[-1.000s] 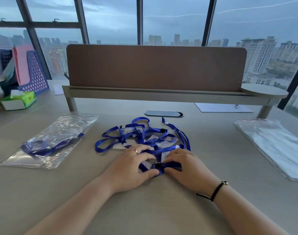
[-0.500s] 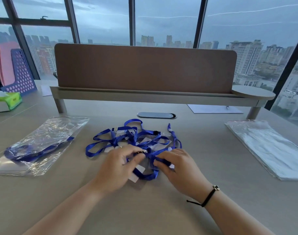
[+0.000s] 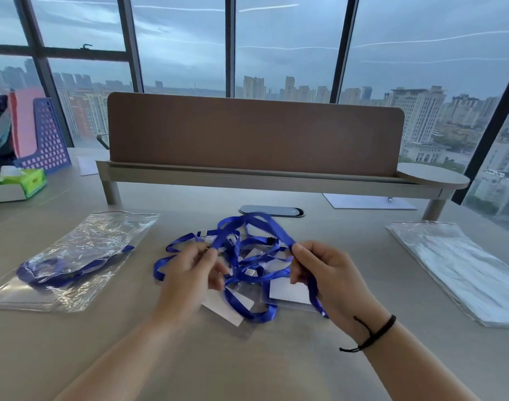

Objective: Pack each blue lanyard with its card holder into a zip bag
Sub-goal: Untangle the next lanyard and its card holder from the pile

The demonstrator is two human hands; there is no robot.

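Both hands, left (image 3: 189,273) and right (image 3: 331,273), pinch 1 lanyard (image 3: 259,224) above the tangled pile (image 3: 247,273). 1 bag (image 3: 73,256) is filled; spare bags (image 3: 461,264) wait, several lanyards remain.

A brown divider panel (image 3: 254,134) stands on a grey shelf (image 3: 276,180) across the far desk (image 3: 247,366), with a green tissue box (image 3: 18,185) and blue mesh file rack (image 3: 49,137) far left, a paper sheet (image 3: 369,201) far right, and a cable grommet (image 3: 272,211) between.
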